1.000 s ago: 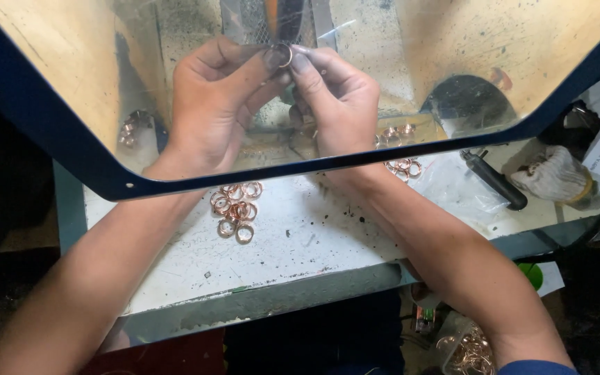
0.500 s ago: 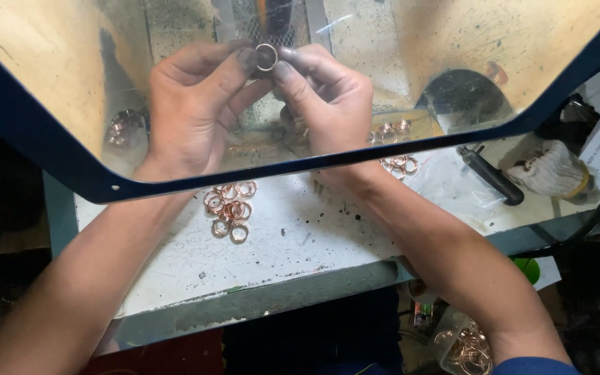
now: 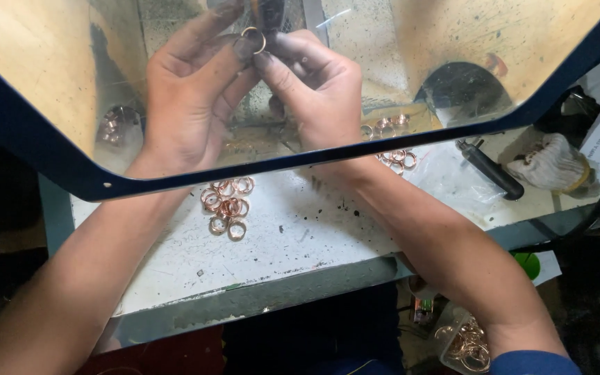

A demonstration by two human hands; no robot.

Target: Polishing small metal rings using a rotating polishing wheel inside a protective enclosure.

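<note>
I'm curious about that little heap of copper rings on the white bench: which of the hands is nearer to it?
Left. The left hand is above the heap of copper rings, its wrist beside it; the right hand is farther right.

Operator's body: two bare forearms and two bare hands, one sleeve edge in view.

Left hand (image 3: 189, 104) ungloved, no ring, watch or band seen; dark grime on the fingers (image 3: 241, 50) and around the nails. Right hand (image 3: 317, 94) likewise ungloved and unadorned, fingertips darkened with similar soiling. Both forearms uncovered from wrist to the lower frame edge, no markings visible. A dark blue sleeve (image 3: 532, 362) shows at the right upper arm, plain fabric, hem just in frame. Both hands viewed through a scratched, tinted pane, so fine detail is unclear.
</note>
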